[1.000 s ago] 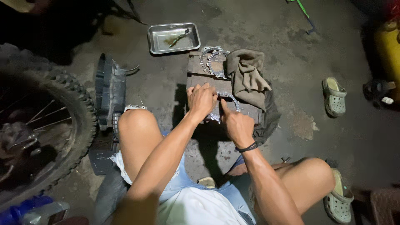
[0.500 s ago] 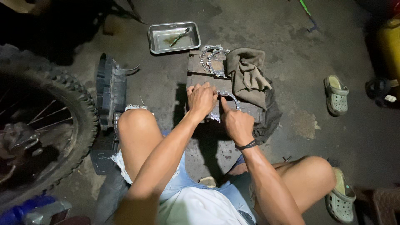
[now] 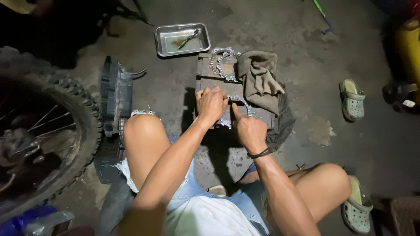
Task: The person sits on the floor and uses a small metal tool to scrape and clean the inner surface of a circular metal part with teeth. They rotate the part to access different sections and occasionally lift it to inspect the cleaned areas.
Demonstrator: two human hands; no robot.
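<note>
A knobby motorcycle wheel [image 3: 41, 131] is standing at the left, beside a black plastic panel [image 3: 114, 94] lying on the concrete floor [image 3: 332, 52]. On a low wooden block [image 3: 210, 76] a brown rag [image 3: 260, 81] is draping over the right side, and toothed metal rings [image 3: 224, 63] are stacking at the far edge. The left hand [image 3: 211, 104] is pressing down, fingers curled, on another toothed ring [image 3: 243, 104]; the right hand [image 3: 248, 129] is steadying it, forefinger extended. Judging by this, seating or aligning is under way, calling for firm, even pressure. A steel tray [image 3: 162, 43] is sitting beyond; no labels are showing
</note>
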